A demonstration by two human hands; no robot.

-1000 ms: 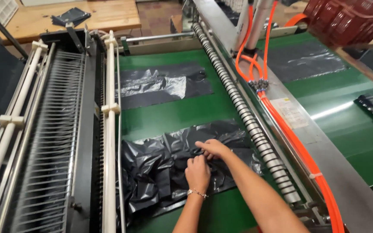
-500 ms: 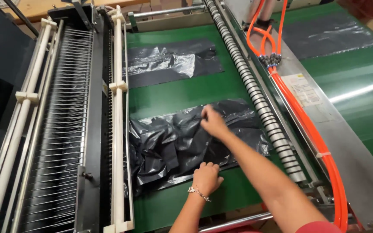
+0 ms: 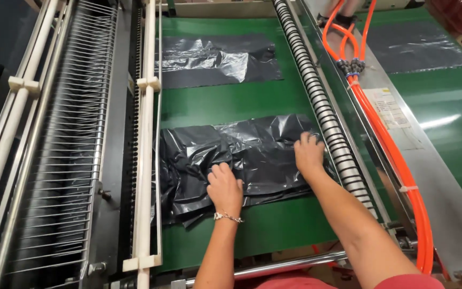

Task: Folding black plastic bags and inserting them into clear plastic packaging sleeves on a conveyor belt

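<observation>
A crumpled stack of black plastic bags (image 3: 252,155) lies on the green conveyor belt (image 3: 225,101). My left hand (image 3: 224,187), with a bracelet at the wrist, presses flat on the stack's near middle, fingers together. At the stack's right edge my right hand (image 3: 308,154) lies palm down, fingers spread, close to the ribbed roller (image 3: 322,112). Neither hand grips anything. A second flat stack of black bags (image 3: 215,61) rests farther up the belt.
White rails and a rack of thin wire rods (image 3: 76,134) run along the left. Orange hoses (image 3: 386,139) run over a metal divider on the right. Beyond it a second green belt (image 3: 445,107) carries another black bag stack (image 3: 413,48).
My right hand slid to the right edge of the stack. My left hand moved up onto the bags, which now lie flatter. The view has shifted closer.
</observation>
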